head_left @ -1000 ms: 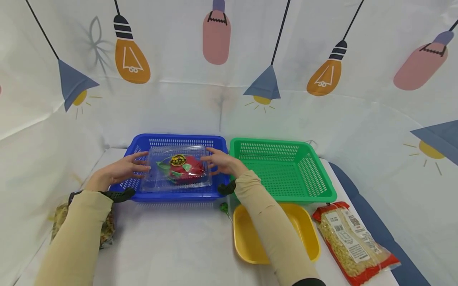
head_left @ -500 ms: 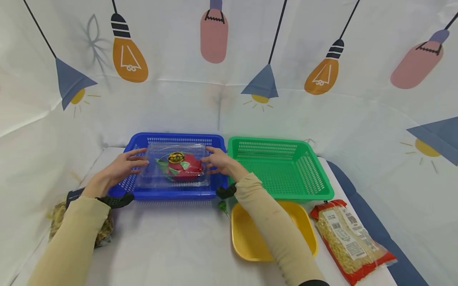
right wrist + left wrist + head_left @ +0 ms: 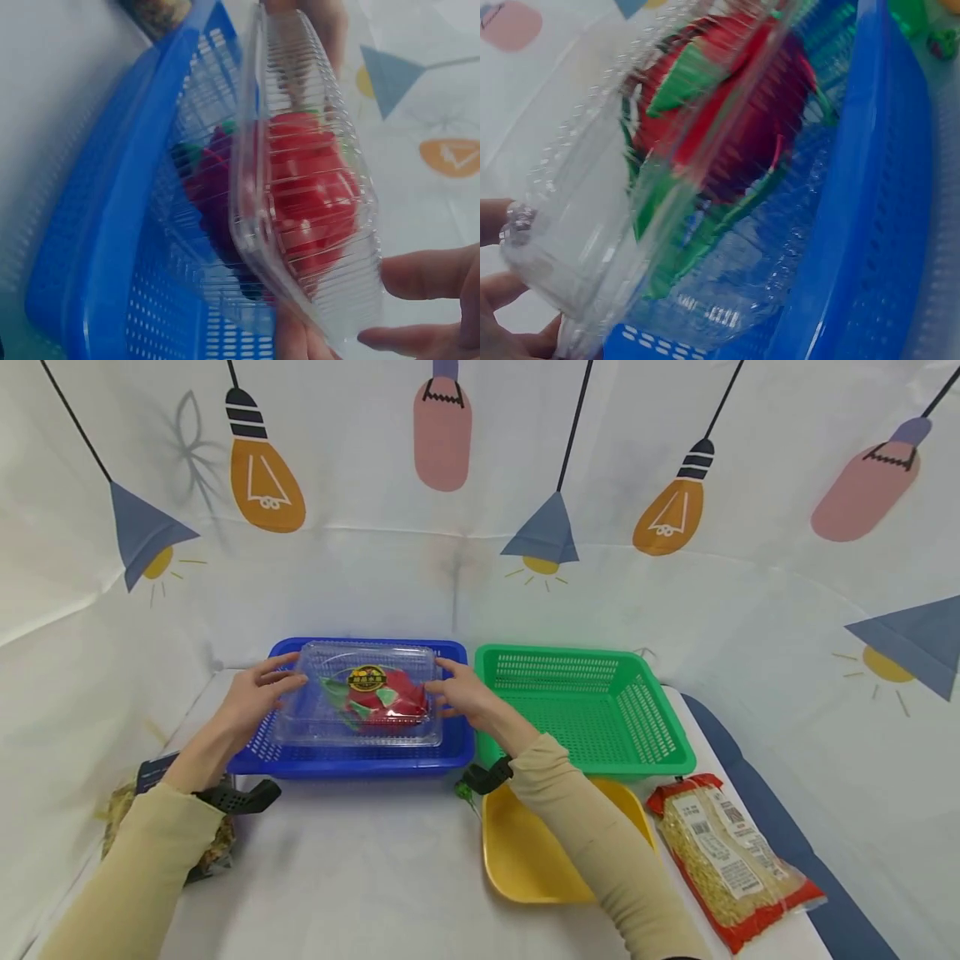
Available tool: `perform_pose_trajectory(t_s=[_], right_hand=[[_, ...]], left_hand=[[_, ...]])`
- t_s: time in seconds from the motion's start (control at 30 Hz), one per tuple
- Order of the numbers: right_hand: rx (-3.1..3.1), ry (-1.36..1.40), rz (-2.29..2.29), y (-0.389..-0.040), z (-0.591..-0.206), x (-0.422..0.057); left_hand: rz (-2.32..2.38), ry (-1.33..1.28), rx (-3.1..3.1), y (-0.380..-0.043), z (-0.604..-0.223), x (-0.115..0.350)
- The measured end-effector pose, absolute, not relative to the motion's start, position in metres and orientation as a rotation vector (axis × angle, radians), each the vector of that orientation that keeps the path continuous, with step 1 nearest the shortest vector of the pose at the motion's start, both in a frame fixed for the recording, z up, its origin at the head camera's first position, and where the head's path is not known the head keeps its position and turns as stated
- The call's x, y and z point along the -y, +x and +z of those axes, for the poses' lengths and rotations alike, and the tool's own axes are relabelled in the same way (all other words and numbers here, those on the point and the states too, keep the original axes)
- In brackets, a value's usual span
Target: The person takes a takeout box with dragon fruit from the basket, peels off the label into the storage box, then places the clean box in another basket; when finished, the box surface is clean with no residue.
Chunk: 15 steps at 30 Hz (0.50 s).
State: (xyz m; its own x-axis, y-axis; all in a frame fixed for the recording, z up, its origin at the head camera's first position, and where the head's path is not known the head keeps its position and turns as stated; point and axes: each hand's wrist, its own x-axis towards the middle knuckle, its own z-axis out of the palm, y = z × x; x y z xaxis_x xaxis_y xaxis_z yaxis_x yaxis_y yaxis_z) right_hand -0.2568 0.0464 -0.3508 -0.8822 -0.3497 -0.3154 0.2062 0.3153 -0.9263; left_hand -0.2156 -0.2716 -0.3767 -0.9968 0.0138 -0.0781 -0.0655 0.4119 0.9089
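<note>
A clear plastic box with ridged sides is held tilted over the blue basket. Inside it lies a red dragon fruit with green scales, under a black and yellow label. My left hand grips the box's left end; in the left wrist view its fingers touch the corner. At the right end my right hand holds the box, with some fingers against the lid side and others low at its edge. Motion blurs both wrist views.
Right of the blue basket stands a green basket. A yellow tray lies before it, partly under my right forearm, beside a small green-headed stick. A red-ended bag of pale grains lies far right; another bag is partly behind my left arm.
The box with the dragon fruit has risen and moved slightly back over the blue basket, both hands moving with it. The whole head view has shifted a little.
</note>
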Motion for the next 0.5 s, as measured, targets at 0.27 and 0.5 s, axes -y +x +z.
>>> perform_pose_trajectory(t_s=[0.27, 0.5], right_hand=[[-2.151, -0.152, -1.661, -0.234, -0.339, -0.053], [-2.193, -0.184, -1.693, -0.213, -0.33, -0.061]], left_hand=[[1.816, 0.0, -2.5, -0.194, -0.365, 0.264], [1.807, 0.018, -2.563, -0.175, -0.357, 0.257]])
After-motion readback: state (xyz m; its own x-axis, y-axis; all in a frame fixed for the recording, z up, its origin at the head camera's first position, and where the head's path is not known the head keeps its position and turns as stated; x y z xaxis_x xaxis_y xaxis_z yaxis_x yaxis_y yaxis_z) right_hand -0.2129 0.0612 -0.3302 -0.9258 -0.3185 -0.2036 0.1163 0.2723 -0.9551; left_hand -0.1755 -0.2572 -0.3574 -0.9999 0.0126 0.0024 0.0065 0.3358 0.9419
